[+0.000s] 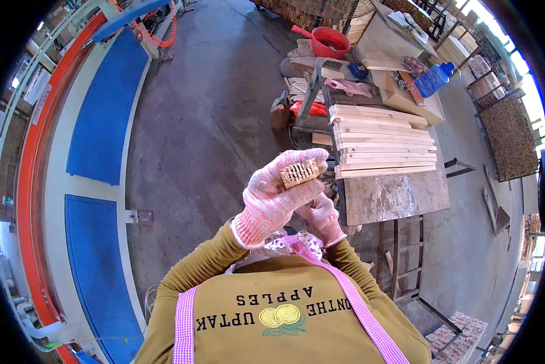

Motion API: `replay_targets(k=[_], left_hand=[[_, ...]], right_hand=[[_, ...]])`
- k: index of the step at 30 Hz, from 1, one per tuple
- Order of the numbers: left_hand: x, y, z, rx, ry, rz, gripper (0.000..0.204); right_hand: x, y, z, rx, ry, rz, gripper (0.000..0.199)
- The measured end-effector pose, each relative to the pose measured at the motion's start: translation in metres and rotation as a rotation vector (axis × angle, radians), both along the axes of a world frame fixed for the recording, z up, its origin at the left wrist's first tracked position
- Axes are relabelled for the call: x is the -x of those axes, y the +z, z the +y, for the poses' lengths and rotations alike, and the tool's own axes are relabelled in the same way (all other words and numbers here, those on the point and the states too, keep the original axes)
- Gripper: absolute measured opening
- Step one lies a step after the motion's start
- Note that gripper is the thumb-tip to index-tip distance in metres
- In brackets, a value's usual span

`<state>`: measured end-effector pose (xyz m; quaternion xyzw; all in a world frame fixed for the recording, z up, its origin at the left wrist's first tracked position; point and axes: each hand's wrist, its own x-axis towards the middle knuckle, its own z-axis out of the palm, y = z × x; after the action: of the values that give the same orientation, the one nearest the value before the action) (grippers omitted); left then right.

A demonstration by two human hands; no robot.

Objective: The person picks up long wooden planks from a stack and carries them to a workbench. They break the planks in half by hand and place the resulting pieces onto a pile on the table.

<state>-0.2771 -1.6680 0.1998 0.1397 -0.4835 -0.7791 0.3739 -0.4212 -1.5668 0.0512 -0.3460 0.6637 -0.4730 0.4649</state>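
My left hand [272, 197], in a pink and white knitted glove, is raised in front of my chest. Its fingers and thumb are closed round a short piece of wood [299, 174] whose facing end has a row of dark slots. Just behind and to the right is my right hand [322, 217], gloved alike, with its fingers curled in. The left hand partly covers it, so what it may hold is hidden. Pale wooden strips [384, 145] lie side by side on the worktable [400, 197] to the right of both hands.
A pink glove [349, 87], a blue jug [433, 80] and a cardboard box [406, 97] are at the table's far end. Beyond stands a red long-handled basin [330, 42]. A long machine with blue panels [99, 255] runs along the left. A metal frame [407, 255] stands near right.
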Motion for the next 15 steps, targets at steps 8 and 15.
replay_targets(k=[8,15], left_hand=[[0.015,-0.001,0.009,-0.080,0.076,0.013,0.042],[0.026,-0.020,0.000,-0.043,0.179,-0.104,0.048]], right_hand=[[-0.021,0.007,-0.006,0.228,-0.007,0.910,0.086],[-0.010,0.000,0.009,0.421,-0.459,0.065,0.051]])
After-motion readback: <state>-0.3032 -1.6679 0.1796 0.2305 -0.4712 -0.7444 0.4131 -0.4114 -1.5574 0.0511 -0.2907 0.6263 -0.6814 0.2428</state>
